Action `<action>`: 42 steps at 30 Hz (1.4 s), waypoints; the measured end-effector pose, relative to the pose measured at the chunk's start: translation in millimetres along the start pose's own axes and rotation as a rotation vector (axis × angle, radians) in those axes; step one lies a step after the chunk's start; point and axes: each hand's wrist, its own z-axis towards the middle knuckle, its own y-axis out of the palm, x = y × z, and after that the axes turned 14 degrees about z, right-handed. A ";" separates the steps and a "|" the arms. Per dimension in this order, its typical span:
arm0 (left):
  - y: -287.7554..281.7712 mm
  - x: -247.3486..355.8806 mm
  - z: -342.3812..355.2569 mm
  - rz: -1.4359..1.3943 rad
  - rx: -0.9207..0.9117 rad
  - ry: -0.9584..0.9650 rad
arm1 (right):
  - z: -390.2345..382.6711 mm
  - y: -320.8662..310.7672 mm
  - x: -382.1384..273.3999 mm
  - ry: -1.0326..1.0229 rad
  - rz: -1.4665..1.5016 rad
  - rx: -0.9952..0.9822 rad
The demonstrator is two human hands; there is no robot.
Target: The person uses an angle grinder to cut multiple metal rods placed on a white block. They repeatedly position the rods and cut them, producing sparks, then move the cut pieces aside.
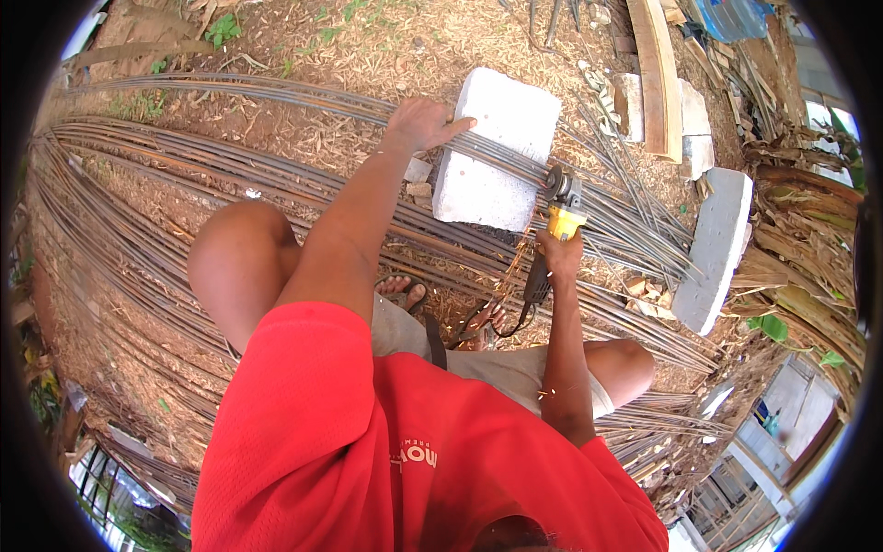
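Observation:
My right hand [559, 254] is closed around a yellow and black angle grinder [565, 223]. Its disc end meets a bundle of steel rods [501, 155] at the right edge of a white block [487, 198]. Orange sparks [521, 267] stream from the cut down toward my feet. On the block's left side, my left hand [421, 125] grips the same bundle, thumb stretched out along it. The rods lie across the top of the block. The left fingertips are partly hidden behind the hand. A dark cord hangs from the grinder's lower end near my sandalled feet [400, 290].
More long rods [303, 189] run across the ground beneath and beside my legs. A grey slab [713, 253] stands at the right, near the rod ends. Wooden planks [658, 83] and blocks lie at the upper right. Dry leaves [800, 248] are heaped at the far right.

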 end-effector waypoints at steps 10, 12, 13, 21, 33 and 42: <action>12.7 -1.4 4.6 -0.005 0.045 0.006 | -1.6 2.7 -4.9 0.035 0.002 0.034; 13.3 -1.8 6.1 0.005 0.032 0.002 | 1.0 3.2 -2.9 0.028 -0.021 0.046; 13.3 -2.0 6.4 0.009 0.022 0.000 | 2.4 3.2 -1.7 0.056 -0.034 0.054; 10.3 -1.9 3.6 0.004 0.050 0.006 | 0.6 4.3 -8.9 -0.021 -0.095 0.023; 10.1 -1.9 3.8 -0.015 0.040 0.004 | 6.8 4.4 1.6 -0.017 -0.049 0.025; 4.1 -0.4 0.6 -0.008 0.022 -0.008 | 2.4 4.6 -2.0 0.009 0.003 0.027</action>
